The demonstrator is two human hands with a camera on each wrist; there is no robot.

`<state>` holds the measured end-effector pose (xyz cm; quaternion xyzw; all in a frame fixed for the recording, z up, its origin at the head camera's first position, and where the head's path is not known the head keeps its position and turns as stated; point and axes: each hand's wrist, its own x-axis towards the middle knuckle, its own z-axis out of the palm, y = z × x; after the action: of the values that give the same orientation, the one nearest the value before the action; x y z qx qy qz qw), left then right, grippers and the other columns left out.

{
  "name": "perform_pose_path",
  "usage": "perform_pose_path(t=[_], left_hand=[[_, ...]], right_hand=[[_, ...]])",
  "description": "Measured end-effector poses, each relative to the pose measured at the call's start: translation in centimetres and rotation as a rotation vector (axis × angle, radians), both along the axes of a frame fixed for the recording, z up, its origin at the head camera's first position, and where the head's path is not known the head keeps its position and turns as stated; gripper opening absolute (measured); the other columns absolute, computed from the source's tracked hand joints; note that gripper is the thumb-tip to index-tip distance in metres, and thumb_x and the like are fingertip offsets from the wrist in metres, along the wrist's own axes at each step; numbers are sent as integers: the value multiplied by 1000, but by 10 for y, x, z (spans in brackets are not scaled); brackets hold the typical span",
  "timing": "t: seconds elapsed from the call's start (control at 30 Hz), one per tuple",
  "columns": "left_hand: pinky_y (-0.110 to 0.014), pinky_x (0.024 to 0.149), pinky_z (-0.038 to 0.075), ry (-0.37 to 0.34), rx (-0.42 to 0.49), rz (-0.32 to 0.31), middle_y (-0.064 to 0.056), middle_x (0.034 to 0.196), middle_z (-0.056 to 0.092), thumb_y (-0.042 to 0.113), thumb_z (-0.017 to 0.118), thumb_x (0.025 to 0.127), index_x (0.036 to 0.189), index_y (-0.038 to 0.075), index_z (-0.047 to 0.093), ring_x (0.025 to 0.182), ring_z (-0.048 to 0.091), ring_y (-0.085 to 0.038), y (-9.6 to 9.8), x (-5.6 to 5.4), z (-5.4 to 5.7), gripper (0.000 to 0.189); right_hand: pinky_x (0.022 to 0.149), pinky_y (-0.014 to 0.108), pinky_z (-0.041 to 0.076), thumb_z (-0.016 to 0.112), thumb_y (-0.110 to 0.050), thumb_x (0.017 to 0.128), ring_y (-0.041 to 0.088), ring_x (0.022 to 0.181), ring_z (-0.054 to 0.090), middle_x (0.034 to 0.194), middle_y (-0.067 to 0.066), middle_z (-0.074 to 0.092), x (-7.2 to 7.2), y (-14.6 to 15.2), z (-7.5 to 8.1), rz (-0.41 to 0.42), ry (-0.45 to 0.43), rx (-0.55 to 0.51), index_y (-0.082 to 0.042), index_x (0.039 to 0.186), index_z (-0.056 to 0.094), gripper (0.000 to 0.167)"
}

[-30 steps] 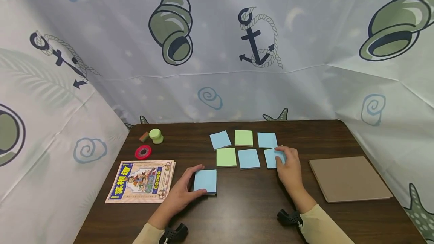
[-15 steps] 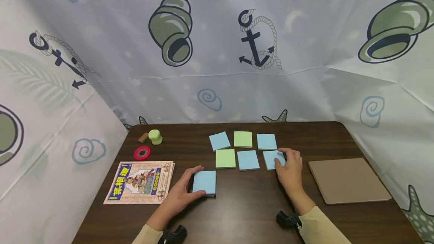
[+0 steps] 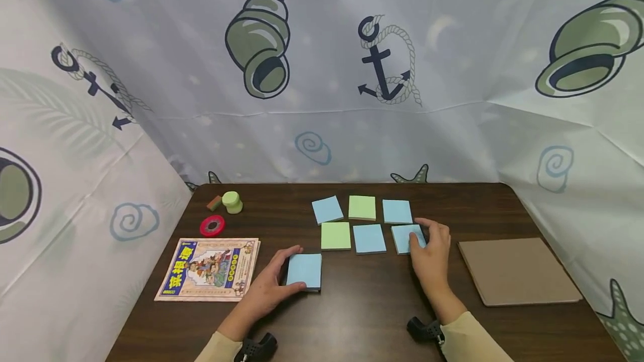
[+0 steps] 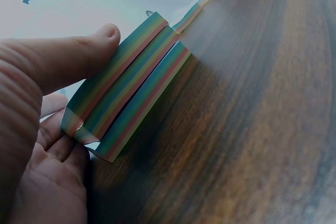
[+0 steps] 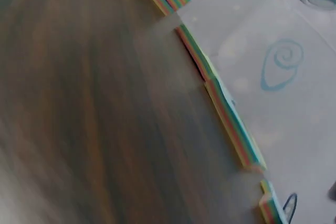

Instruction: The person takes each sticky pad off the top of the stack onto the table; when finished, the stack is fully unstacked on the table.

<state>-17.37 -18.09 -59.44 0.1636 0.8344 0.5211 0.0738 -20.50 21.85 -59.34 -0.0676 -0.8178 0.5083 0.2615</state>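
Observation:
My left hand (image 3: 266, 286) holds a small stack of sticky note pads (image 3: 304, 271), blue on top, at the near middle of the table. Its thumb lies on one side and the fingers on the other. In the left wrist view the stack of pads (image 4: 123, 90) shows layered sides striped in several colours. My right hand (image 3: 434, 253) pinches a blue sticky note pad (image 3: 402, 238) at the right end of the near row, thumb and index finger at its right side. Left of it lie a blue pad (image 3: 369, 238) and a green pad (image 3: 336, 236).
A far row holds a tilted blue pad (image 3: 327, 209), a green pad (image 3: 362, 207) and a blue pad (image 3: 397, 212). At left are a booklet (image 3: 208, 270), red tape roll (image 3: 212, 225), green knob-shaped object (image 3: 232, 202) and brown block (image 3: 214, 203). A brown board (image 3: 518, 271) lies right.
The right hand's index finger has shifted slightly right and nearer, and the blue pad there sits a little straighter and closer to me. The left hand and its stack have stayed put.

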Motion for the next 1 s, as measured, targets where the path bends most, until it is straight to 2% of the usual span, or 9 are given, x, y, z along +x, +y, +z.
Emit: perform_pose_path(t=[0.13, 0.23, 0.3, 0.43, 0.57, 0.67, 0.8, 0.87, 1.0], left_hand=[[-15, 124, 33, -4, 1, -18, -3, 165, 50, 31, 91, 91, 164, 20, 45, 148, 48, -25, 2, 0, 1, 87], [-16, 122, 35, -8, 8, -24, -3, 164, 49, 30, 91, 91, 164, 20, 45, 146, 49, -25, 4, -1, 2, 87], [-15, 122, 36, -10, 13, -27, -4, 165, 49, 29, 91, 92, 164, 20, 44, 146, 49, -25, 4, -2, 2, 86], [-13, 122, 34, -11, 4, -25, -3, 165, 49, 31, 90, 92, 164, 22, 44, 147, 48, -25, 4, -3, 3, 86], [-13, 122, 33, -16, -12, -8, 1, 165, 50, 32, 91, 91, 164, 23, 45, 148, 49, -22, 3, -3, 2, 87], [-15, 123, 34, -24, -26, 2, 4, 164, 51, 34, 91, 90, 164, 23, 45, 147, 49, -19, 3, -3, 2, 88], [-15, 123, 35, -33, -22, -3, 5, 164, 50, 35, 91, 90, 165, 21, 44, 149, 48, -19, 2, -3, 1, 90], [-13, 121, 35, -35, -10, -3, 4, 164, 50, 34, 91, 90, 165, 21, 44, 149, 48, -20, 2, -2, 1, 90], [-9, 117, 34, -38, 8, 0, 0, 165, 49, 32, 91, 91, 165, 20, 44, 149, 48, -22, 1, -1, 1, 89]], right_hand=[[83, 25, 44, 71, 2, 102, 26, 101, 54, 128, 21, 58, 11, -16, 9, 86, 86, -105, -9, 133, 69, 33], [67, 18, 45, 68, -1, 105, 18, 86, 54, 118, 13, 63, 16, -32, 18, 157, 79, -198, -13, 135, 68, 33], [65, 21, 47, 68, -3, 106, 18, 78, 55, 110, 14, 65, 18, -42, 23, 214, 53, -261, -14, 136, 67, 31], [58, 26, 50, 66, -5, 108, 22, 66, 57, 100, 21, 63, 23, -66, 35, 352, -37, -400, -8, 141, 63, 34], [46, 23, 41, 66, -11, 109, 17, 56, 54, 95, 20, 63, 28, -93, 40, 479, -163, -551, -12, 145, 60, 36], [43, 21, 35, 67, -18, 110, 12, 53, 50, 92, 14, 62, 31, -113, 36, 553, -237, -641, -16, 145, 59, 36], [40, 21, 33, 68, -24, 109, 10, 51, 47, 89, 7, 60, 37, -133, 24, 644, -307, -686, -12, 149, 54, 44], [40, 21, 33, 70, -26, 109, 9, 51, 47, 86, 5, 58, 39, -140, 16, 686, -340, -670, -9, 152, 51, 50], [43, 20, 38, 76, -24, 105, 7, 53, 49, 86, 3, 60, 42, -145, 6, 765, -366, -508, -9, 154, 50, 57]])
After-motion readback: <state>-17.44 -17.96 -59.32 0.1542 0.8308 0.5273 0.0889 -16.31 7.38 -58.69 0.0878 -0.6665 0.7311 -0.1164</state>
